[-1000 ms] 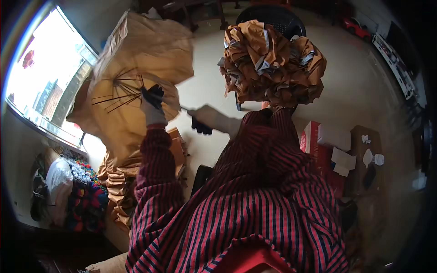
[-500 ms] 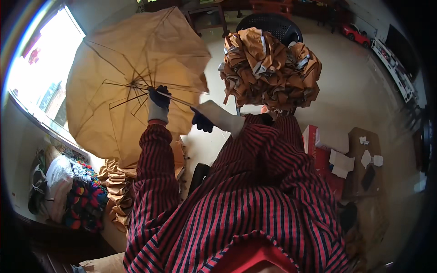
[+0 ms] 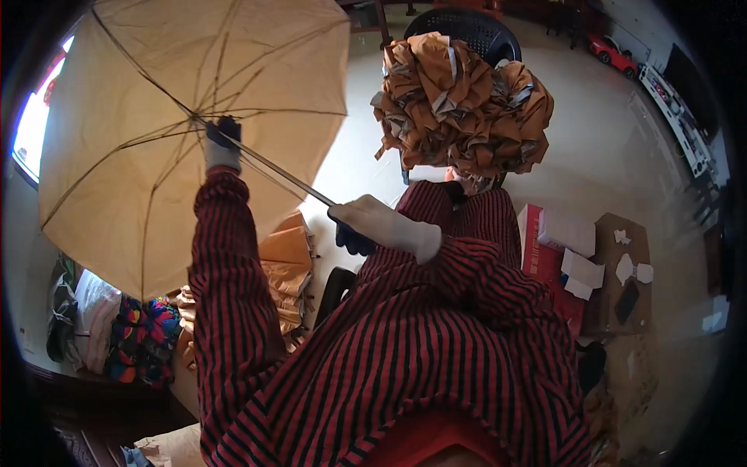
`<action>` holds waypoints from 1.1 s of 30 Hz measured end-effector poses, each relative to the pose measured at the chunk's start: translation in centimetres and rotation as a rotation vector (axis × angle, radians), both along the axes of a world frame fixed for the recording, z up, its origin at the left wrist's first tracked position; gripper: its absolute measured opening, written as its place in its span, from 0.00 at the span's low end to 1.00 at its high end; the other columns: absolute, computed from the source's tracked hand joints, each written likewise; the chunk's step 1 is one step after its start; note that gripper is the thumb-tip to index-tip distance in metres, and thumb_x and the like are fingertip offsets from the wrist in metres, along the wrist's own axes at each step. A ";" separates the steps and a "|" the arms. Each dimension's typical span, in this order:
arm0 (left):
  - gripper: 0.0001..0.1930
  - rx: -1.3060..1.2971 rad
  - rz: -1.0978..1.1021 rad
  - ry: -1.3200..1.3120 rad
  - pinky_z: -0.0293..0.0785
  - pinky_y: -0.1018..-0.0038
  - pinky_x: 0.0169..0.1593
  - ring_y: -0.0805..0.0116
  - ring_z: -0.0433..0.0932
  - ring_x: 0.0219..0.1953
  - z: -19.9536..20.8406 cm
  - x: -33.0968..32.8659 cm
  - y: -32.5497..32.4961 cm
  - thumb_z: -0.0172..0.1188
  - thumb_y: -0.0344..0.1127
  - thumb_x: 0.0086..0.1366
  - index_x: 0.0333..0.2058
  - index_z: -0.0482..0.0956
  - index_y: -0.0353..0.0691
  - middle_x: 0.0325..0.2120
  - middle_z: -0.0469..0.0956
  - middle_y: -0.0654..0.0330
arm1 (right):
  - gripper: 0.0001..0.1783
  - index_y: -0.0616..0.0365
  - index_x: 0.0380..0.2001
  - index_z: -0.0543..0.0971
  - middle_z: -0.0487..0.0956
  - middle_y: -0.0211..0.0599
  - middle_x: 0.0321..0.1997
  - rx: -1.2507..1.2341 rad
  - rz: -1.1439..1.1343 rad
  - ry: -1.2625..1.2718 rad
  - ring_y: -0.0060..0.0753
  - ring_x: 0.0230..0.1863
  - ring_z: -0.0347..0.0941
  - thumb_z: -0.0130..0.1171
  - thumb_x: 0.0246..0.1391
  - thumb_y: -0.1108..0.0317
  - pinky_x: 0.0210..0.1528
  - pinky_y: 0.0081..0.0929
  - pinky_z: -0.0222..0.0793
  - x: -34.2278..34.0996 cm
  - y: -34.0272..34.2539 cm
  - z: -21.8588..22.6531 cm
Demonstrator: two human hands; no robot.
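On the left side of the room, in front of a bright window (image 3: 35,128), a tan umbrella (image 3: 175,148) is held spread, its underside and dark ribs facing the person. The gloved left hand (image 3: 223,140) is closed around the metal shaft (image 3: 284,173) just beside the hub where the ribs meet; the gloved right hand (image 3: 381,222) grips the shaft's lower end, hiding the tip. So 2 hands hold 1 umbrella, clear of the floor.

The pale, glossy floor (image 3: 591,156) reflects light toward the right. Ahead stands 1 black chair (image 3: 490,35), with a large heap of crumpled brown and grey material (image 3: 467,109) in front of its back. More brown folded material (image 3: 284,268) lies below the umbrella's edge, and near the left wall sit a whitish bag (image 3: 95,311) and a multicoloured bundle (image 3: 144,335).

To the right, a red box (image 3: 537,261) touches a flat brown board (image 3: 638,233) carrying white scraps (image 3: 632,268) and 1 dark flat object (image 3: 627,302). Farther back, a red toy car (image 3: 611,53) rests near a long white unit (image 3: 675,117).
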State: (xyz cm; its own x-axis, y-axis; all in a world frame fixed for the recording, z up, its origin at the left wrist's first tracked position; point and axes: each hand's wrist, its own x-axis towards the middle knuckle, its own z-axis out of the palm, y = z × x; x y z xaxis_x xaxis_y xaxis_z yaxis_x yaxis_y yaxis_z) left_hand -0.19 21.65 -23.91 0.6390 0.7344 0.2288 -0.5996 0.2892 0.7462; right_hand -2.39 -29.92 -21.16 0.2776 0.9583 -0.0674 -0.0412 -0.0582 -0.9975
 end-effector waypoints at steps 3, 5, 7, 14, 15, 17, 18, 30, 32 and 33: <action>0.29 0.063 0.224 0.160 0.72 0.63 0.56 0.58 0.75 0.50 4.0 0.9 -3.0 0.42 0.55 0.70 0.52 0.71 0.33 0.48 0.76 0.51 | 0.29 0.66 0.20 0.73 0.72 0.34 0.15 -0.094 -0.048 -0.030 0.22 0.16 0.67 0.41 0.63 0.51 0.21 0.22 0.65 -0.5 -1.4 -0.1; 0.27 0.038 0.221 0.127 0.73 0.62 0.54 0.59 0.77 0.46 5.1 -0.6 -2.2 0.43 0.54 0.70 0.49 0.73 0.34 0.44 0.78 0.52 | 0.28 0.65 0.19 0.71 0.70 0.32 0.15 -0.042 -0.033 -0.076 0.21 0.17 0.65 0.41 0.63 0.52 0.22 0.22 0.64 -1.3 -1.5 -0.5; 0.24 -0.008 0.194 0.048 0.75 0.61 0.49 0.59 0.80 0.38 6.2 -2.1 -0.4 0.44 0.53 0.70 0.44 0.76 0.35 0.35 0.82 0.55 | 0.28 0.65 0.18 0.68 0.66 0.28 0.15 0.065 -0.026 -0.175 0.18 0.19 0.61 0.40 0.64 0.53 0.24 0.21 0.61 -2.0 -1.5 -0.9; 0.25 0.009 0.151 -0.009 0.75 0.62 0.44 0.61 0.79 0.34 6.7 -2.6 3.3 0.45 0.52 0.70 0.43 0.76 0.33 0.31 0.81 0.55 | 0.25 0.64 0.20 0.65 0.60 0.25 0.17 0.081 0.018 -0.150 0.17 0.22 0.56 0.40 0.66 0.55 0.26 0.22 0.59 -3.3 -2.5 -2.1; 0.24 0.014 0.137 0.014 0.75 0.63 0.42 0.62 0.79 0.33 6.8 -2.5 3.5 0.45 0.52 0.70 0.43 0.76 0.32 0.29 0.81 0.56 | 0.24 0.64 0.21 0.65 0.60 0.25 0.17 0.067 0.017 -0.100 0.17 0.21 0.56 0.40 0.66 0.55 0.26 0.22 0.59 -3.4 -2.7 -1.9; 0.24 0.061 0.132 -0.015 0.74 0.64 0.41 0.62 0.79 0.32 7.3 -3.9 4.8 0.46 0.51 0.70 0.43 0.76 0.32 0.29 0.81 0.56 | 0.24 0.64 0.21 0.66 0.62 0.26 0.17 0.084 0.040 -0.100 0.17 0.21 0.57 0.40 0.66 0.55 0.26 0.22 0.59 -3.9 -2.9 -1.3; 0.24 0.097 0.122 -0.041 0.74 0.65 0.40 0.63 0.78 0.31 7.6 -4.7 5.4 0.47 0.51 0.70 0.43 0.76 0.32 0.28 0.81 0.56 | 0.24 0.64 0.22 0.66 0.64 0.26 0.17 0.091 0.057 -0.098 0.18 0.21 0.58 0.40 0.66 0.55 0.26 0.23 0.60 -4.2 -3.0 -0.8; 0.13 1.677 0.746 0.762 0.74 0.65 0.43 0.58 0.76 0.42 15.8 0.2 8.0 0.45 0.36 0.65 0.41 0.76 0.37 0.38 0.78 0.51 | 0.22 0.64 0.44 0.75 0.80 0.37 0.32 0.453 0.416 -0.227 0.25 0.32 0.76 0.50 0.61 0.53 0.37 0.21 0.73 -2.0 -4.7 6.2; 0.13 1.503 0.581 0.585 0.74 0.66 0.43 0.57 0.77 0.41 17.3 1.7 4.4 0.45 0.35 0.64 0.42 0.76 0.39 0.37 0.79 0.50 | 0.25 0.64 0.47 0.74 0.79 0.41 0.39 0.383 0.156 -0.459 0.31 0.38 0.77 0.54 0.58 0.52 0.43 0.25 0.73 0.8 -3.2 4.3; 0.10 1.892 0.715 0.448 0.73 0.66 0.41 0.57 0.77 0.39 15.9 6.8 -0.9 0.48 0.34 0.63 0.37 0.77 0.40 0.36 0.79 0.53 | 0.26 0.64 0.48 0.73 0.78 0.44 0.43 0.221 -0.098 -0.493 0.35 0.42 0.77 0.57 0.56 0.52 0.47 0.28 0.72 3.3 -2.4 2.1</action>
